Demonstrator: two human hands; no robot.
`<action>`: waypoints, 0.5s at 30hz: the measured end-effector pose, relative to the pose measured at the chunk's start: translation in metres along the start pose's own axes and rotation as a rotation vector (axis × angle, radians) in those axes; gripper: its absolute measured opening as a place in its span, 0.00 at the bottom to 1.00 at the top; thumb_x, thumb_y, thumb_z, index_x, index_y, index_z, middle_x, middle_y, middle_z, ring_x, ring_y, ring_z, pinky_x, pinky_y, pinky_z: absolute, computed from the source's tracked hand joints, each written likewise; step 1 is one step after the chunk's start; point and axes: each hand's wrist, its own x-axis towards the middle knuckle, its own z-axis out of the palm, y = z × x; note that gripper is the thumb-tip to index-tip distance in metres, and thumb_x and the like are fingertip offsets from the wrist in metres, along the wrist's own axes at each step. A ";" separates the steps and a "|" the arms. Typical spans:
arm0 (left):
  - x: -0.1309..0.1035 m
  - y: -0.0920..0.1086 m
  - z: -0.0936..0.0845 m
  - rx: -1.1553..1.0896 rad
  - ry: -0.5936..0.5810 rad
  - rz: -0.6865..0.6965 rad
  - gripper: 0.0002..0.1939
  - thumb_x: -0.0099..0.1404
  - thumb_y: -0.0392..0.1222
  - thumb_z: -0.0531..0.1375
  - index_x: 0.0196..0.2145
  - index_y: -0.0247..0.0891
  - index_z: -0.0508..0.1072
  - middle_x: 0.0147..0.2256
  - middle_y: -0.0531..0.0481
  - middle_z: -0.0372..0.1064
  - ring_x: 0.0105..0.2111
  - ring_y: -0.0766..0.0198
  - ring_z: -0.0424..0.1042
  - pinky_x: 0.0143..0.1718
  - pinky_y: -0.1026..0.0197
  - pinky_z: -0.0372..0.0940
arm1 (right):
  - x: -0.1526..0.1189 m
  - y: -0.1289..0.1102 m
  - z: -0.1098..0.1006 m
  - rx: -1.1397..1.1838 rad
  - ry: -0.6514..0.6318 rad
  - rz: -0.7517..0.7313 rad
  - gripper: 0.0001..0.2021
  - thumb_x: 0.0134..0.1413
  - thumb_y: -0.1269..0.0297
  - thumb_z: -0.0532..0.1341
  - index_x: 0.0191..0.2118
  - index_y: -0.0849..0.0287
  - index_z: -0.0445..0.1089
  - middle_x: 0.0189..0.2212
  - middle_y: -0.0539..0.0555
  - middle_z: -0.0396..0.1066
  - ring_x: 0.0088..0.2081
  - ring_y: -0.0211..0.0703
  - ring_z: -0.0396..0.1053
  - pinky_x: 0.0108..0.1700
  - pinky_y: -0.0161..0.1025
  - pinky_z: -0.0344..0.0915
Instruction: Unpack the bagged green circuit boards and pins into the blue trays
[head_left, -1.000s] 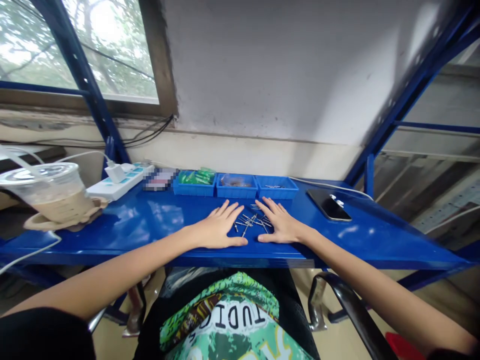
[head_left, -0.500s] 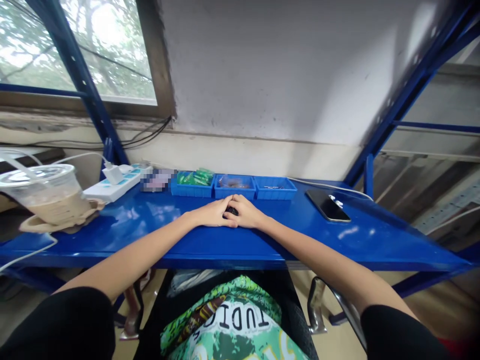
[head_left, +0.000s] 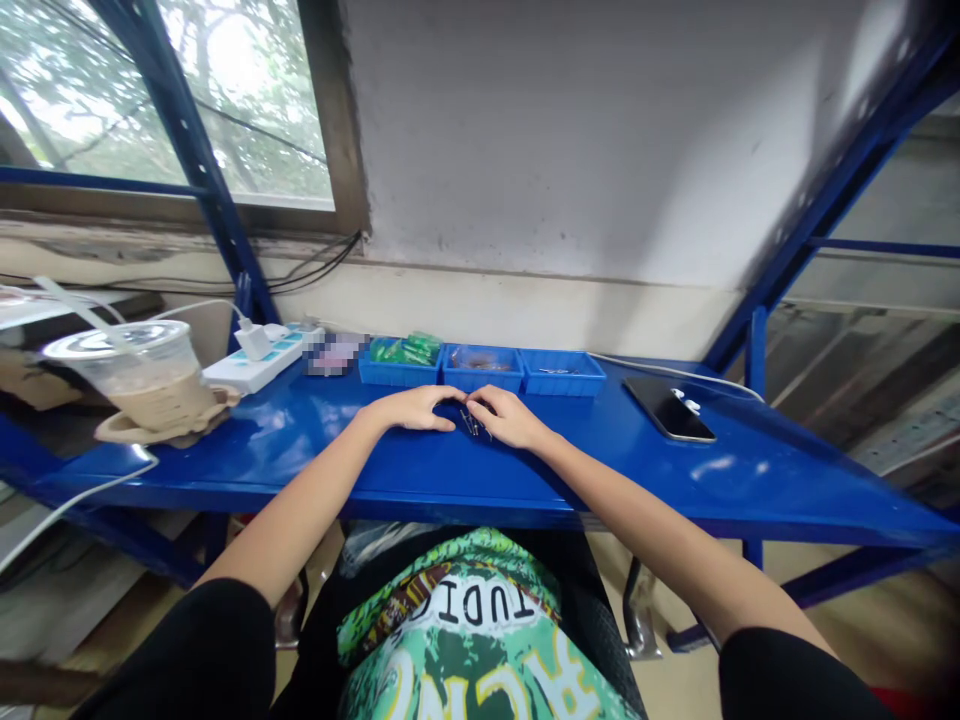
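Blue worktop [head_left: 315, 450] — left hand [head_left: 415, 408] and right hand [head_left: 510, 417] lie palm-down with fingers curled inward, cupped around a small heap of metal pins [head_left: 472, 424] between them — gripping nothing, pins' long axes pointing mostly away from the body, both hands equally near.

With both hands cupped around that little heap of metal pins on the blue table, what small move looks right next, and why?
Probably pinch the heap together and lift it. The left hand and right hand lie curled on the blue table with the metal pins bunched in the narrow gap between them, right in front of three small blue trays. Neither hand clearly grips any pin.
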 end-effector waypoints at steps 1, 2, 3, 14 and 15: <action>-0.001 -0.001 -0.001 -0.030 0.023 -0.001 0.29 0.54 0.45 0.60 0.54 0.40 0.63 0.55 0.44 0.61 0.53 0.56 0.63 0.53 0.56 0.57 | 0.000 -0.001 0.000 -0.006 0.000 -0.001 0.13 0.60 0.59 0.51 0.39 0.60 0.70 0.35 0.54 0.70 0.38 0.39 0.66 0.43 0.38 0.60; -0.003 -0.003 -0.002 -0.056 0.055 -0.018 0.27 0.55 0.44 0.59 0.53 0.40 0.64 0.55 0.44 0.62 0.52 0.57 0.64 0.51 0.57 0.59 | -0.001 -0.001 0.000 -0.011 0.003 -0.004 0.13 0.60 0.59 0.52 0.39 0.60 0.70 0.35 0.54 0.69 0.38 0.39 0.66 0.43 0.38 0.60; -0.006 -0.005 -0.004 -0.061 0.095 -0.056 0.25 0.55 0.45 0.58 0.51 0.39 0.66 0.53 0.44 0.64 0.49 0.58 0.66 0.49 0.58 0.61 | -0.001 -0.002 0.000 -0.015 0.008 -0.007 0.13 0.60 0.59 0.52 0.38 0.60 0.70 0.35 0.54 0.69 0.38 0.39 0.66 0.43 0.38 0.60; -0.014 -0.007 0.002 0.193 0.269 -0.248 0.11 0.56 0.45 0.54 0.30 0.36 0.72 0.31 0.47 0.70 0.30 0.62 0.69 0.33 0.62 0.62 | 0.000 0.000 0.001 -0.130 0.085 -0.057 0.11 0.57 0.59 0.55 0.38 0.61 0.68 0.34 0.55 0.68 0.39 0.42 0.64 0.45 0.40 0.59; -0.011 -0.002 0.004 0.161 0.292 -0.209 0.11 0.57 0.45 0.53 0.31 0.36 0.72 0.32 0.47 0.71 0.30 0.62 0.69 0.34 0.62 0.62 | 0.000 0.000 0.002 -0.137 0.091 -0.074 0.10 0.57 0.60 0.56 0.39 0.61 0.68 0.35 0.55 0.68 0.40 0.43 0.64 0.45 0.40 0.59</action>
